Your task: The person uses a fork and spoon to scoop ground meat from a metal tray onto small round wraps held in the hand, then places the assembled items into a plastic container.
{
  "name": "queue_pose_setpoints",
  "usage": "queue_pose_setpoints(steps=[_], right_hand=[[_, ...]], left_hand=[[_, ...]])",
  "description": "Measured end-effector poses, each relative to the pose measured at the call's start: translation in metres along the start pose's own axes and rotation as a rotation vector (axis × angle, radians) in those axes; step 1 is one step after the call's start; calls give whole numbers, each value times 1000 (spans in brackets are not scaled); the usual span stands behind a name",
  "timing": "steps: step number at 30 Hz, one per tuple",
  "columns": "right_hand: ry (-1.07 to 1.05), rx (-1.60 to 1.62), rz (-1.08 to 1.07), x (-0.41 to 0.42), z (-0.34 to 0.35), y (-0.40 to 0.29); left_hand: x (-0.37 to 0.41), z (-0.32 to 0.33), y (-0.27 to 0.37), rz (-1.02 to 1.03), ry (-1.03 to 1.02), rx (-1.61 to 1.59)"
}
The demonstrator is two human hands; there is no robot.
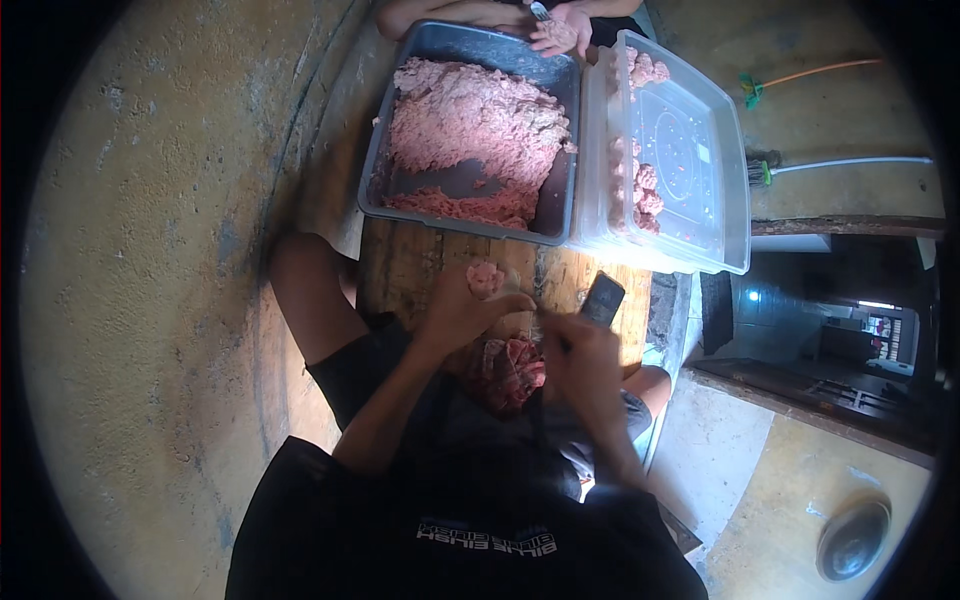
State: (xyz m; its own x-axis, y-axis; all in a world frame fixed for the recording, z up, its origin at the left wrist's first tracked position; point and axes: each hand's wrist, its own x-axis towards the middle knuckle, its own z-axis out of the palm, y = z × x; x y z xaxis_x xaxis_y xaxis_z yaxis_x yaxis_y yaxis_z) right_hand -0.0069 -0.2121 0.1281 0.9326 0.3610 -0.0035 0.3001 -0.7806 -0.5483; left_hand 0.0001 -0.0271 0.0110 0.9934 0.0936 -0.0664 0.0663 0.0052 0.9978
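Observation:
My left hand [469,300] holds a small lump of pink minced meat [485,278] at the top of its curled fingers. Close by on the right is my right hand [577,345], its fingers curled and somewhat blurred; a thin tool seems to be in it, too unclear to name. Beyond both hands stands a grey plastic tub [469,229] with a large mass of minced meat [480,112]. To its right, a stack of clear plastic containers [739,172] has meat balls [646,191] along the left side of the top one. A crumpled red cloth [514,373] lies just below my hands.
A smartphone [602,298] lies on the wooden table [442,251], right of my hands. Across the tub, another person's hand [562,34] holds meat beside a spoon or fork. A broom [765,172] and a dark round bowl-like object [853,541] are at the right.

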Motion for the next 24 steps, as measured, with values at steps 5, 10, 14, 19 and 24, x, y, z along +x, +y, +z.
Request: queue_pose_setpoints(steps=[5, 10, 14, 19, 24], right_hand=[[116, -156, -288, 3, -43, -12], [23, -353, -266, 13, -23, -12], [-52, -316, -276, 4, -5, -4], [77, -308, -106, 14, -52, -21], [-46, -242, -260, 3, -7, -11]], left_hand=[[4, -13, 24, -153, -190, -183], [4, -10, 5, 89, -246, 233], [-2, -3, 5, 90, -204, 226], [-4, 1, 24, 117, -39, -76], [0, 0, 5, 150, -122, 62]])
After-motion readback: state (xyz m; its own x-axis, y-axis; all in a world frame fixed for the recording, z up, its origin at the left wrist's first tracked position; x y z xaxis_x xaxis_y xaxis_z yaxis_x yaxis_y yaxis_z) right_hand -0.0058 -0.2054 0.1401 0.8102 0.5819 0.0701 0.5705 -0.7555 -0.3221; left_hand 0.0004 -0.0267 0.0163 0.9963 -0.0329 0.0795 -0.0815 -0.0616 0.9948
